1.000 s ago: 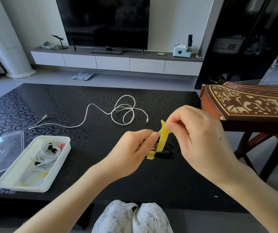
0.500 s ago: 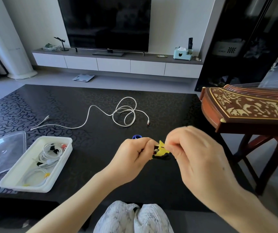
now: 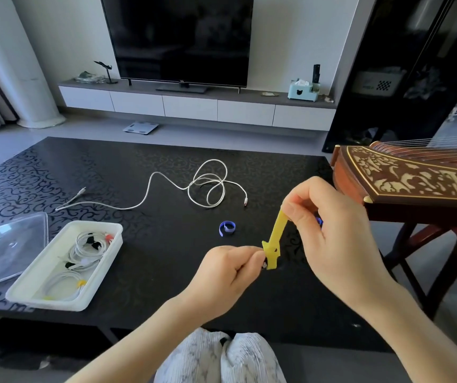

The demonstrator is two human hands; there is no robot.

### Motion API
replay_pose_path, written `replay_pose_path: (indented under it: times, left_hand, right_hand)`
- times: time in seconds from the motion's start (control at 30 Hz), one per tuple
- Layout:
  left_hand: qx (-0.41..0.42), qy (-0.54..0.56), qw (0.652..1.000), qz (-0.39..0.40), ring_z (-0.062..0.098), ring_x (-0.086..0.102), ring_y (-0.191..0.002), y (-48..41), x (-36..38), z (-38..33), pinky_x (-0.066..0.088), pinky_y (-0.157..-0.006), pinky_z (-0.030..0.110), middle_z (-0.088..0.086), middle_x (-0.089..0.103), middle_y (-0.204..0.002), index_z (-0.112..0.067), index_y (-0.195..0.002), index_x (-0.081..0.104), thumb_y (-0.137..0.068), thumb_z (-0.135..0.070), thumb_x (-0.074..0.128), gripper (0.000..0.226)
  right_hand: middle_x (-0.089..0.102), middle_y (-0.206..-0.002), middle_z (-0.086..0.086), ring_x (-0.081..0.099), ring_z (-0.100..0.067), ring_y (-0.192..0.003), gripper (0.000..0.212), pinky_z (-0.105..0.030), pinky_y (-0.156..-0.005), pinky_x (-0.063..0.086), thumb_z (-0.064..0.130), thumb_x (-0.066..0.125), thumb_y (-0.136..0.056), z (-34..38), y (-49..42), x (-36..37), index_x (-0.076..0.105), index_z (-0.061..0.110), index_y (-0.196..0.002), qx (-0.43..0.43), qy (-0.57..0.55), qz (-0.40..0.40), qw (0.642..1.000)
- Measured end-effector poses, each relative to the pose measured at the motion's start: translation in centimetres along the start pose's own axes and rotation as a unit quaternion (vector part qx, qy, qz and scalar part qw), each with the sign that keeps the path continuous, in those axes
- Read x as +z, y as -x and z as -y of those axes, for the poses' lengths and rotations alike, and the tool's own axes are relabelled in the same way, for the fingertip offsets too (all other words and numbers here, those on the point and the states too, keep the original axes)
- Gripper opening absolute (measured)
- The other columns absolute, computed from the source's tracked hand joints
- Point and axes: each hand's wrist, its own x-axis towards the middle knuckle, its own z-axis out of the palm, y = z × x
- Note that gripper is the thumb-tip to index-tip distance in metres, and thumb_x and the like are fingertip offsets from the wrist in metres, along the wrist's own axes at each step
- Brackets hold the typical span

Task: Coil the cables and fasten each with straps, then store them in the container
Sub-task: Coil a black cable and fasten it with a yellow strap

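Above the worktop point(image 3: 166, 244) the left hand point(image 3: 230, 272) pinches the lower end of the yellow strap point(image 3: 275, 239), any cable hidden in its fingers, while the right hand point(image 3: 332, 230) pinches the tip, stretching it taut; light, thin and floppy, it likely handles best from that tip.

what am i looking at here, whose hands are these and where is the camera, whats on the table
No machine here: a person works with bare hands, and one camera worn on their head looks down at them. The left hand pinches the lower end of a yellow strap, the right hand its upper end. What it wraps is hidden by the fingers. On the black table lie a loose white cable, a curled blue strap, a white container with tied cables inside, and a clear lid beside it.
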Motion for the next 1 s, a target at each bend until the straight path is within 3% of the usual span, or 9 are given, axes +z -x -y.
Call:
replay_pose_path:
  times: [0.13, 0.27, 0.33, 0.4, 0.5, 0.57, 0.7, 0.83, 1.0]
  left_hand:
    - [-0.061, 0.044, 0.997, 0.01, 0.009, 0.025, -0.046, 0.1, 0.0, 0.0, 0.02, -0.048, 0.014, -0.01, 0.025, -0.05, -0.032, -0.059, 0.028, -0.096, -0.032, 0.038, 0.038]
    - [-0.153, 0.12, 0.98, 0.033, 0.009, 0.025, -0.047, 0.8, 0.4, 0.3, 0.024, -0.049, 0.021, -0.007, 0.027, -0.05, -0.01, -0.056, 0.038, -0.091, -0.053, 0.034, 0.055]
    - [-0.178, 0.135, 0.973, 0.054, 0.022, 0.034, -0.05, 0.9, 0.6, 0.3, 0.034, -0.051, 0.033, 0.012, 0.037, -0.055, 0.004, -0.069, 0.054, -0.088, -0.069, 0.029, 0.08]
    - [-0.213, 0.165, 0.961, 0.069, 0.031, 0.047, -0.059, 0.8, 0.8, 0.1, 0.048, -0.062, 0.044, 0.025, 0.055, -0.067, -0.004, -0.085, 0.069, -0.082, -0.08, 0.023, 0.089]
    - [-0.215, 0.209, 0.953, 0.05, 0.013, 0.045, -0.053, 0.4, 0.5, -1.1, 0.047, -0.054, 0.02, 0.007, 0.056, -0.054, -0.041, -0.085, 0.073, -0.092, -0.064, 0.028, 0.05]
    - [-0.212, 0.225, 0.95, 0.038, 0.005, 0.043, -0.052, 0.2, 0.5, -1.8, 0.044, -0.054, 0.011, -0.008, 0.055, -0.052, -0.031, -0.086, 0.069, -0.093, -0.052, 0.036, 0.039]
    - [-0.241, 0.267, 0.933, 0.013, 0.019, 0.04, -0.06, 0.2, 0.4, -2.1, 0.051, -0.058, 0.017, 0.01, 0.041, -0.064, 0.015, -0.081, 0.06, -0.093, -0.046, 0.047, 0.064]
    - [-0.278, 0.263, 0.923, -0.045, 0.005, 0.025, -0.037, -0.5, -0.2, -3.7, 0.034, -0.041, 0.006, 0.0, 0.019, -0.05, 0.015, -0.056, 0.039, -0.098, -0.015, 0.046, 0.052]
    - [-0.288, 0.246, 0.921, -0.087, 0.008, 0.023, -0.046, -0.9, -0.3, -3.0, 0.033, -0.042, 0.008, 0.007, 0.022, -0.054, 0.012, -0.056, 0.036, -0.096, -0.018, 0.05, 0.051]
  right_hand:
    - [0.058, -0.068, 0.002, 0.051, -0.011, -0.06, 0.026, -0.019, -0.056, 0.042, 0.026, 0.044, -0.094, 0.8, 0.8, 0.3, 0.059, 0.008, -0.083, -0.053, 0.024, -0.025, 0.998]
    - [0.064, -0.069, 0.003, 0.061, -0.01, -0.058, 0.019, -0.026, -0.05, 0.048, 0.04, 0.032, -0.097, 0.0, 1.6, 1.6, 0.043, 0.025, -0.091, 0.024, -0.034, 0.02, 0.999]
    - [0.065, -0.067, 0.003, 0.062, -0.01, -0.058, 0.02, -0.028, -0.051, 0.05, 0.041, 0.03, -0.096, -0.4, 1.5, 2.0, 0.041, 0.025, -0.092, 0.057, -0.05, 0.032, 0.997]
    - [0.064, -0.066, 0.002, 0.062, -0.011, -0.057, 0.022, -0.028, -0.052, 0.051, 0.041, 0.032, -0.095, -0.6, 1.1, 2.1, 0.043, 0.022, -0.091, 0.072, -0.068, 0.039, 0.994]
    - [0.063, -0.063, 0.002, 0.062, -0.008, -0.059, 0.018, -0.018, -0.051, 0.048, 0.031, 0.037, -0.097, -0.8, 0.3, 2.3, 0.046, 0.018, -0.091, 0.094, -0.108, 0.048, 0.989]
    - [0.063, -0.064, 0.002, 0.062, -0.007, -0.058, 0.014, -0.018, -0.049, 0.048, 0.025, 0.039, -0.099, -0.8, -0.2, 2.3, 0.046, 0.017, -0.091, 0.12, -0.128, 0.048, 0.983]
    - [0.065, -0.063, -0.002, 0.062, -0.011, -0.054, 0.013, -0.021, -0.047, 0.05, 0.018, 0.038, -0.1, -0.4, -0.8, 2.1, 0.047, 0.011, -0.093, 0.159, -0.18, 0.03, 0.97]
    - [0.068, -0.071, -0.005, 0.067, -0.013, -0.064, 0.014, -0.019, -0.057, 0.052, 0.024, 0.046, -0.097, 0.2, 0.8, 2.1, 0.048, 0.01, -0.096, 0.147, -0.261, 0.019, 0.954]
    - [0.066, -0.105, 0.007, 0.063, -0.019, -0.103, 0.038, -0.026, -0.086, 0.051, 0.038, 0.06, -0.083, -1.1, 4.1, 2.9, 0.052, 0.023, -0.117, 0.124, -0.29, 0.079, 0.946]
